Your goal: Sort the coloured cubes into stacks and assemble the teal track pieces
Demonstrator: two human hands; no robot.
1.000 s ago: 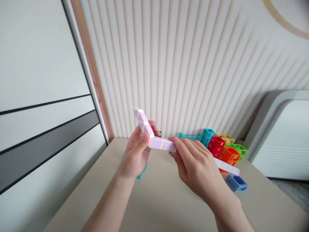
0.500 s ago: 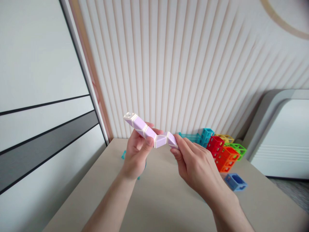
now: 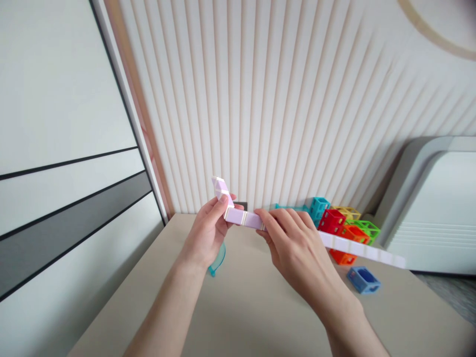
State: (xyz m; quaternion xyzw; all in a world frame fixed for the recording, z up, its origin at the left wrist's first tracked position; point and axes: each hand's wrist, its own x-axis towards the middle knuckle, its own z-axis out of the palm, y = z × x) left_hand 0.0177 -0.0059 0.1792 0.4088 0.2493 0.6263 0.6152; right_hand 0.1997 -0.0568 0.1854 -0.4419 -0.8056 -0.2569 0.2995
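Both hands hold a lilac and white segmented twist-snake toy [image 3: 241, 217] above a beige table [image 3: 245, 307]. My left hand [image 3: 206, 238] pinches its left part, where the short end bends upward. My right hand [image 3: 293, 253] is closed round the middle. From behind that hand a long straight white stretch of the toy [image 3: 364, 251] runs out to the right and slightly down.
A pile of colourful hollow cube blocks [image 3: 344, 228] sits at the back right by the ribbed wall. One blue cube block [image 3: 363, 280] lies apart in front of it. A teal curved piece [image 3: 217, 260] lies under my left hand. A white appliance [image 3: 435, 213] stands at the right.
The toy was twisted: its left end went from a long slanted run to a short upturned tip, and the long straight tail now sticks out far to the right.
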